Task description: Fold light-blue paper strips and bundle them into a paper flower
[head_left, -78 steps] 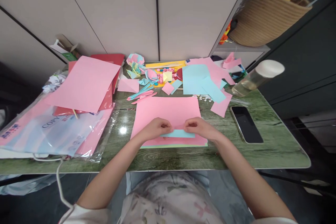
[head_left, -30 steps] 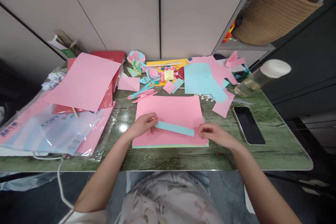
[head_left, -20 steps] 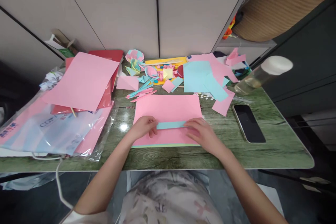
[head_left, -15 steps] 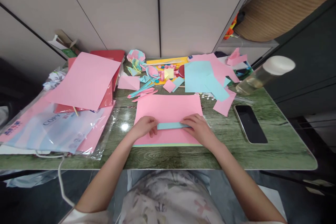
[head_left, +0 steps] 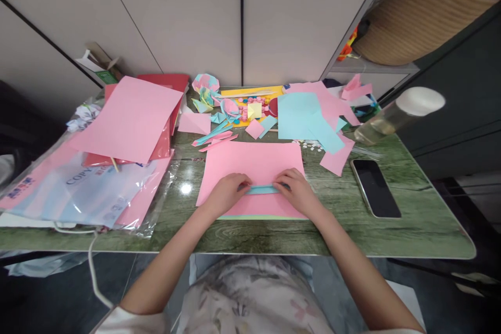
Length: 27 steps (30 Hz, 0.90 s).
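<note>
A narrow blue folded paper strip (head_left: 263, 189) stretches between my two hands, just over a pink sheet of paper (head_left: 254, 159). My left hand (head_left: 229, 192) pinches the strip's left end, fingers curled. At the other end, my right hand (head_left: 295, 189) grips it between thumb and fingers. The strip's ends are hidden by my fingers. Under the pink sheet, a thin greenish edge of more paper shows along the front. Both wrists rest near the lower part of the sheet.
Folded paper pieces (head_left: 211, 104), a light blue sheet (head_left: 297, 115) and a yellow tray with small beads lie at the back. A phone (head_left: 376, 188) and a bottle (head_left: 395, 115) are on the right. Plastic-wrapped paper (head_left: 90, 182) and a loose pink sheet (head_left: 133, 120) cover the left.
My left hand has moved right, closer to my right hand. The strip between them looks narrower and its visible length is shorter. The view has shifted slightly.
</note>
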{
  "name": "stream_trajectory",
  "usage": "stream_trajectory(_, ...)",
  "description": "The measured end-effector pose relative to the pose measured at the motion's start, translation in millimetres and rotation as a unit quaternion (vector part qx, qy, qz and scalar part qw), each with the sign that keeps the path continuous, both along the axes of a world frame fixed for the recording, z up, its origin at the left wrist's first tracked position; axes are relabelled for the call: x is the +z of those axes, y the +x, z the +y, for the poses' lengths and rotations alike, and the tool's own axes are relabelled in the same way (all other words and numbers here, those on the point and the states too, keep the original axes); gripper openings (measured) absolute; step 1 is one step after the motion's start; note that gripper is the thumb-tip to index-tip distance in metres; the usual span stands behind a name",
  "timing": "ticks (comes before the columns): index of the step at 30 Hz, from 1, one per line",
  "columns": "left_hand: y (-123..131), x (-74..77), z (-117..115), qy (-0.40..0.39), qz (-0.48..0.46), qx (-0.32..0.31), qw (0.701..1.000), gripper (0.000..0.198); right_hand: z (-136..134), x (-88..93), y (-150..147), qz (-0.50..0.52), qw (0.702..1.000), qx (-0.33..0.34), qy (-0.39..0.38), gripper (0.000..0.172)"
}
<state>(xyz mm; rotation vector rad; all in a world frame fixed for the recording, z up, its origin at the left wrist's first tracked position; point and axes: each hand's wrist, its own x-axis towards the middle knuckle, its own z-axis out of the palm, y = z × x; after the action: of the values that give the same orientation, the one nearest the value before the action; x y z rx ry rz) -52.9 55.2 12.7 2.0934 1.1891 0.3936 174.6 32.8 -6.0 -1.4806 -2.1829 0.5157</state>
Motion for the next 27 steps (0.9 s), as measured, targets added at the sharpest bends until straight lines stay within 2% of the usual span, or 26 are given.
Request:
stream_trajectory(4, 1.6, -9.4, 4.5, 0.033, 0.001, 0.011, 0.999, 0.018, -2.2, -3.5, -4.9, -0.064, 0.996, -0.03, 0.06, 0.02)
stream_trajectory(7, 0.0, -14.0, 4.2, 0.135, 0.053, -0.014, 0.989, 0.017, -7.6, -3.5, -5.3, -0.123, 0.987, -0.017, 0.106, 0.02)
stream_trajectory(9, -1.8, -15.3, -0.6, 0.213, 0.109, -0.027, 0.971, 0.017, -11.6, -0.5, -4.1, -0.142, 0.984, 0.002, 0.109, 0.018)
stream_trajectory(11, -3.3, -15.0, -9.1, 0.252, 0.152, -0.043, 0.955, 0.019, -15.0, 3.7, -2.8, -0.146, 0.984, 0.01, 0.1, 0.02)
stream_trajectory(14, -3.0, -13.2, -23.2, 0.243, 0.157, -0.079, 0.954, 0.022, -17.1, 7.4, -1.5, -0.144, 0.985, 0.013, 0.089, 0.027)
stream_trajectory(17, -0.2, -13.5, -30.0, 0.217, 0.135, -0.06, 0.965, 0.025, -14.9, 4.2, -0.3, -0.133, 0.988, 0.036, 0.066, 0.023)
stream_trajectory(22, 2.7, -18.3, -24.4, 0.206, 0.105, -0.038, 0.972, 0.02, -10.1, -2.8, 3.2, -0.089, 0.994, 0.049, 0.036, 0.022)
stream_trajectory(27, 4.2, -15.0, -21.8, 0.171, 0.058, -0.008, 0.984, 0.017, -10.9, -0.4, 4.7, -0.101, 0.993, 0.057, 0.034, 0.02)
